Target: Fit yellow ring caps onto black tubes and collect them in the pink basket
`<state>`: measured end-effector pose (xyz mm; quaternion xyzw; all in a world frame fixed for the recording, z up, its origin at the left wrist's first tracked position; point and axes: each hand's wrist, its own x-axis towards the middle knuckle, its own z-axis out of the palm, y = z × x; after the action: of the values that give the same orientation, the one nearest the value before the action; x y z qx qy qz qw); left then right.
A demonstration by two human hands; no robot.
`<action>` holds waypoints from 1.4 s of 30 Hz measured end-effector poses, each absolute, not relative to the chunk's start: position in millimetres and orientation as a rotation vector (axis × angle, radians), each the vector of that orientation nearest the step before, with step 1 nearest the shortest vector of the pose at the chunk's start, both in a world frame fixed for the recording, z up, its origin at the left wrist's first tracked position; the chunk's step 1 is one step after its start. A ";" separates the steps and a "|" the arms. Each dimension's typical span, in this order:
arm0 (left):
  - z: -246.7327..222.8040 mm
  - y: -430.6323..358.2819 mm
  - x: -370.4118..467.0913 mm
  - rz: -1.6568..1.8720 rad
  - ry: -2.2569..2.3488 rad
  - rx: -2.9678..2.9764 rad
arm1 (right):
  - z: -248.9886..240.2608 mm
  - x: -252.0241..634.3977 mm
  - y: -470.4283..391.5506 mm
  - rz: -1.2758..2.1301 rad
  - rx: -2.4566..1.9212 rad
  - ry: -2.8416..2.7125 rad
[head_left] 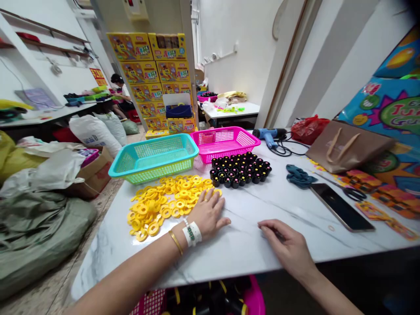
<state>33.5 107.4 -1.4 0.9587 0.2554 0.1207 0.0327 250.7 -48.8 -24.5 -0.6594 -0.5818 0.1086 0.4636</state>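
My left hand [208, 214] lies on the white marbled table [243, 245] with its fingers spread, the fingertips at the right edge of a pile of yellow rings [164, 201]. A bracelet and a white band are round that wrist. To the right, my right hand [285, 245] hovers over or rests on the table near its front edge, fingers curled and thumb against them; what they hold, if anything, is hidden. Many small black cylinders [241, 170] with pink or yellow centres stand grouped behind my hands.
Behind the rings sit a turquoise basket [154, 153] and a pink basket [226, 142]. At right are a blue heat gun [269, 136], dark cloth [300, 176], phone [341, 208], scissors [354, 194] and brown bag [348, 146]. A pink container [257, 297] is below the table edge. A person [123, 96] sits far back.
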 end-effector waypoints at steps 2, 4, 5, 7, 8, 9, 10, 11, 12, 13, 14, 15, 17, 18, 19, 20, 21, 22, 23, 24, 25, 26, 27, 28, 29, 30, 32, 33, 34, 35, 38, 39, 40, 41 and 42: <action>1.9 107.9 36.7 0.464 0.741 2.917 | -15.2 247.9 -40.7 0.251 -1.594 -1.486; 6.2 112.9 39.9 0.576 0.840 2.841 | -5.8 244.1 -26.9 0.213 -1.569 -1.574; 8.3 118.1 42.1 0.622 0.948 2.795 | -1.8 241.2 -17.0 0.195 -1.560 -1.625; 11.3 132.9 48.6 0.678 1.215 2.704 | 2.9 233.0 7.7 0.170 -1.578 -1.720; 12.0 141.8 53.0 0.682 1.325 2.671 | 3.6 227.7 21.2 0.163 -1.602 -1.768; 12.2 150.7 57.8 0.678 1.404 2.652 | 3.2 221.8 34.2 0.157 -1.632 -1.814; 12.0 159.3 62.9 0.671 1.466 2.638 | 2.3 215.8 45.7 0.156 -1.656 -1.853; 11.6 167.0 67.9 0.661 1.510 2.629 | 1.0 210.2 54.9 0.158 -1.681 -1.889; 11.3 173.4 72.5 0.650 1.538 2.625 | -0.3 205.5 61.4 0.161 -1.701 -1.919; 11.1 178.3 76.3 0.641 1.554 2.625 | -1.2 202.4 64.9 0.165 -1.719 -1.946; 11.3 181.4 78.9 0.635 1.562 2.626 | -1.7 201.2 65.5 0.170 -1.740 -1.971; 11.7 182.4 80.4 0.629 1.559 2.631 | -1.5 202.1 63.6 0.178 -1.763 -1.993; 13.2 177.8 79.3 0.619 1.521 2.651 | 0.8 210.2 54.7 0.211 -1.811 -2.024; 14.0 172.0 77.2 0.612 1.489 2.665 | 3.0 216.8 49.1 0.240 -1.834 -2.033; 14.8 164.0 74.4 0.602 1.452 2.677 | 5.7 224.5 43.4 0.274 -1.856 -2.038; 15.4 154.2 71.3 0.590 1.402 2.692 | 8.8 232.8 38.1 0.314 -1.875 -2.042; 15.7 143.2 68.3 0.582 1.335 2.708 | 12.0 241.2 33.3 0.367 -1.895 -2.044; 15.6 131.7 65.8 0.575 1.252 2.723 | 15.3 249.2 29.1 0.430 -1.916 -2.043; 15.2 120.4 63.9 0.568 1.159 2.734 | 18.4 256.4 25.3 0.491 -1.935 -2.040; 14.3 110.1 62.8 0.560 1.067 2.739 | 21.0 262.5 22.0 0.546 -1.948 -2.036; 12.9 101.4 62.4 0.552 0.989 2.737 | 23.0 267.3 18.9 0.615 -1.949 -2.023; 11.1 94.6 62.7 0.543 0.937 2.728 | 24.4 270.6 16.0 0.726 -1.930 -1.985; 9.0 89.8 63.5 0.531 0.916 2.710 | 24.9 272.4 13.4 0.878 -1.890 -1.903; 6.7 87.0 64.6 0.523 0.916 2.687 | 24.8 272.9 11.3 1.051 -1.828 -1.779; 4.6 85.7 65.8 0.517 0.927 2.658 | 24.1 272.1 9.9 1.222 -1.754 -1.626; 2.7 85.6 66.9 0.512 0.938 2.628 | 23.1 270.1 9.3 1.356 -1.678 -1.463; 0.2 86.9 68.5 0.504 0.948 2.577 | 20.5 263.7 11.5 1.439 -1.566 -1.210; -0.4 87.6 69.0 0.503 0.945 2.562 | 19.3 259.7 14.1 1.419 -1.530 -1.139; -0.6 88.2 69.3 0.504 0.941 2.555 | 18.1 255.6 17.5 1.392 -1.498 -1.096; -0.6 88.5 69.5 0.506 0.939 2.554 | 17.1 251.7 21.2 1.366 -1.471 -1.069; -1.0 89.1 69.9 0.511 0.936 2.563 | 13.5 243.1 30.8 1.310 -1.439 -1.058; -1.4 89.3 70.0 0.509 0.933 2.568 | 12.3 241.6 32.5 1.291 -1.449 -1.055; -2.0 89.5 70.0 0.507 0.929 2.575 | 11.1 240.6 33.4 1.275 -1.463 -1.044; -2.5 89.6 69.9 0.503 0.922 2.584 | 10.0 239.9 33.4 1.264 -1.477 -1.031; -2.7 89.4 69.8 0.498 0.913 2.592 | 9.1 239.5 33.0 1.257 -1.487 -1.020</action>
<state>69.8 89.4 -2.7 0.9139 0.3221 0.1757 0.1734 239.5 33.0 9.1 -0.6027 -0.4134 0.5093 0.4544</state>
